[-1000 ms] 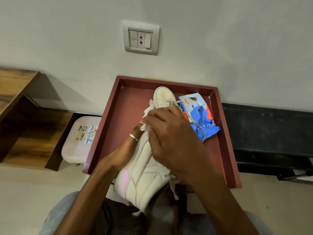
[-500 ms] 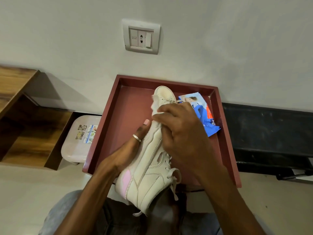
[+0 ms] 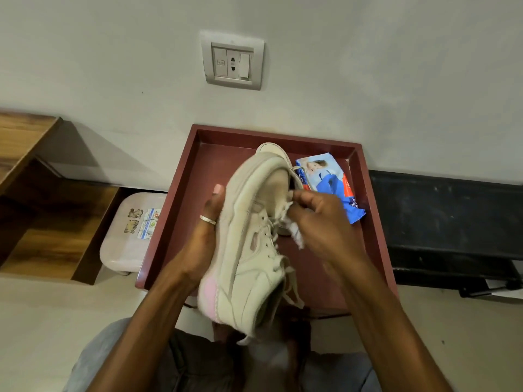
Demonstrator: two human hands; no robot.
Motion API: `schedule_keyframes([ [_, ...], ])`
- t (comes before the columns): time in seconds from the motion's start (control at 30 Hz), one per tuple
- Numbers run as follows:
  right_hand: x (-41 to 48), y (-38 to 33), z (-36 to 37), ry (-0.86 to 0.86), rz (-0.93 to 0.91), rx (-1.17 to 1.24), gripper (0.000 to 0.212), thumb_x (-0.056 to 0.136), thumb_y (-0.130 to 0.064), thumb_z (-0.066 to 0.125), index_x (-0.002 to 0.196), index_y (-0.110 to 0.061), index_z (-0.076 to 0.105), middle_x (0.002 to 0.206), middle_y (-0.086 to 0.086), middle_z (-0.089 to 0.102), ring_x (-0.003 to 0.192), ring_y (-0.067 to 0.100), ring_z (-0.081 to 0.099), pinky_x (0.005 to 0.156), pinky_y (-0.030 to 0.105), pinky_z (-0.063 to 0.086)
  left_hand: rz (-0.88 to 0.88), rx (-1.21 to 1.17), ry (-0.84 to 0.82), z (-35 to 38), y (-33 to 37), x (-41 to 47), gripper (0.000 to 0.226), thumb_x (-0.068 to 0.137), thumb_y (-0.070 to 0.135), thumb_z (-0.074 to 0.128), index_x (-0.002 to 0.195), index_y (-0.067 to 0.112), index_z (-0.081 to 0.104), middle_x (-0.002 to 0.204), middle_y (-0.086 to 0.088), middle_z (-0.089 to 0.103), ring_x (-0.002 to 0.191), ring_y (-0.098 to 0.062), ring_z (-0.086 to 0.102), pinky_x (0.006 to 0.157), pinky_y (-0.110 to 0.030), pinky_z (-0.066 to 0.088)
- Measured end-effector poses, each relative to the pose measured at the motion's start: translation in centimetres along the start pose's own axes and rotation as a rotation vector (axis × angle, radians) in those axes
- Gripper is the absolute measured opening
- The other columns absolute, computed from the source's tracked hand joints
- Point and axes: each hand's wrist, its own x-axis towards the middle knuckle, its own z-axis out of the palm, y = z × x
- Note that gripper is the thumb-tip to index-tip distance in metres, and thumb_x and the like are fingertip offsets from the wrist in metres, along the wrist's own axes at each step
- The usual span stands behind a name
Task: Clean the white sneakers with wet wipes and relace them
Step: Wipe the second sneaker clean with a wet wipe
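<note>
The fingertips of the right hand (image 3: 325, 222) are pinched shut on a crumpled white wet wipe (image 3: 294, 233), right at the toe of the white sneaker (image 3: 254, 244). The left hand (image 3: 203, 239) is curled around the sole side of the sneaker, thumb up, with a ring on one finger. It holds the shoe tipped on its side above the dark red tray (image 3: 220, 165).

To wipe well, I think the left hand should hold the shoe firm so it does not wobble. The wipe should rub in small strokes along the toe and down the seam by the sole, where dirt hides. Keep the loose laces (image 3: 288, 281) out of the way.

A second sneaker (image 3: 271, 149) peeks out behind, lying in the tray. The blue wet wipes pack (image 3: 331, 182) lies just beside it.
</note>
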Motion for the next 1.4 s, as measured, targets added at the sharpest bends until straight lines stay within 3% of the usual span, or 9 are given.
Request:
schedule_keyframes([
  [0.17, -0.8, 0.3, 0.7, -0.212, -0.022, -0.171, 0.026, 0.093, -0.007, 0.055, 0.091, -0.021, 0.077, 0.069, -0.003, 0.072, 0.06, 0.02, 0.068, 0.058, 0.036, 0.055, 0.087, -0.136, 0.083, -0.5, 0.2, 0.8, 0.075, 0.105, 0.054, 0.017, 0.084, 0.028, 0.085, 0.093, -0.006, 0.08, 0.086, -0.018, 0.077, 0.068, -0.028, 0.061],
  [0.37, -1.2, -1.4, -0.3, 0.014, -0.133, -0.143, 0.025, 0.096, -0.015, 0.059, 0.103, -0.032, 0.076, 0.074, -0.01, 0.073, 0.056, 0.009, 0.065, 0.053, 0.025, 0.049, 0.141, -0.098, 0.184, -1.2, -0.2, 2.0, 0.07, 0.105, 0.059, 0.015, 0.119, 0.018, 0.07, 0.106, -0.007, 0.079, 0.098, -0.019, 0.076, 0.075, -0.028, 0.062],
  [0.47, -2.6, -2.1, 0.6, 0.037, -0.211, -0.261, 0.019, 0.092, -0.025, 0.064, 0.105, -0.033, 0.075, 0.089, -0.02, 0.073, 0.08, -0.002, 0.067, 0.07, 0.013, 0.052, 0.145, -0.149, 0.197, -1.8, -0.5, 2.4, 0.082, 0.099, 0.071, 0.015, 0.136, 0.014, 0.061, 0.122, -0.014, 0.073, 0.114, -0.029, 0.07, 0.093, -0.042, 0.059],
  [0.57, -4.2, -1.6, 3.0, 0.153, -0.419, -0.454, 0.019, 0.087, -0.029, 0.07, 0.105, -0.024, 0.075, 0.102, -0.011, 0.072, 0.094, 0.001, 0.064, 0.085, 0.017, 0.049, 0.144, -0.204, 0.22, -1.9, -0.5, 2.4, 0.086, 0.095, 0.077, 0.019, 0.134, 0.015, 0.064, 0.126, -0.016, 0.071, 0.118, -0.033, 0.067, 0.102, -0.049, 0.051],
  [0.67, -4.9, -0.5, 4.5, 0.253, -0.573, -0.567, 0.014, 0.087, -0.022, 0.071, 0.1, -0.017, 0.075, 0.097, -0.003, 0.071, 0.09, 0.011, 0.065, 0.081, 0.023, 0.05, 0.143, -0.29, 0.303, -1.7, -0.1, 2.2, 0.083, 0.095, 0.077, 0.02, 0.11, 0.019, 0.078, 0.112, -0.012, 0.077, 0.104, -0.029, 0.074, 0.081, -0.039, 0.062],
  [0.87, -5.1, -0.1, 4.4, 0.21, -0.676, -0.512, 0.009, 0.083, -0.011, 0.074, 0.092, -0.014, 0.076, 0.091, -0.005, 0.073, 0.085, 0.01, 0.065, 0.077, 0.032, 0.052, 0.184, -0.484, 0.519, -3.1, 0.1, 2.8, 0.074, 0.094, 0.078, 0.03, 0.111, 0.024, 0.078, 0.114, -0.01, 0.076, 0.103, -0.028, 0.075, 0.085, -0.043, 0.062],
  [1.07, -4.3, -0.2, 3.4, 0.113, -0.642, -0.26, 0.027, 0.08, -0.003, 0.077, 0.104, -0.016, 0.077, 0.103, -0.019, 0.068, 0.1, -0.012, 0.061, 0.086, 0.009, 0.047, 0.115, -0.605, 0.462, -4.2, -0.6, 3.4, 0.079, 0.095, 0.076, 0.028, 0.133, 0.019, 0.066, 0.129, -0.012, 0.07, 0.12, -0.033, 0.066, 0.107, -0.048, 0.049],
  [1.2, -3.9, -0.3, 2.5, -0.009, -0.573, -0.188, 0.027, 0.082, -0.012, 0.076, 0.106, -0.024, 0.076, 0.115, -0.011, 0.064, 0.112, -0.002, 0.058, 0.089, 0.01, 0.045, 0.027, -0.645, 0.373, -4.9, -0.9, 3.7, 0.09, 0.09, 0.082, 0.029, 0.143, 0.016, 0.058, 0.146, -0.016, 0.056, 0.131, -0.037, 0.057, 0.116, -0.055, 0.037],
  [1.4, -3.7, -0.7, 1.7, -0.177, -0.49, -0.018, 0.026, 0.081, -0.014, 0.077, 0.105, -0.022, 0.076, 0.105, -0.006, 0.069, 0.107, 0.013, 0.064, 0.09, 0.034, 0.054, 0.015, -0.674, 0.262, -3.3, 0.0, 2.9, 0.087, 0.102, 0.063, 0.022, 0.08, 0.005, 0.083, 0.092, -0.016, 0.078, 0.078, -0.027, 0.078, 0.064, -0.041, 0.064],
])
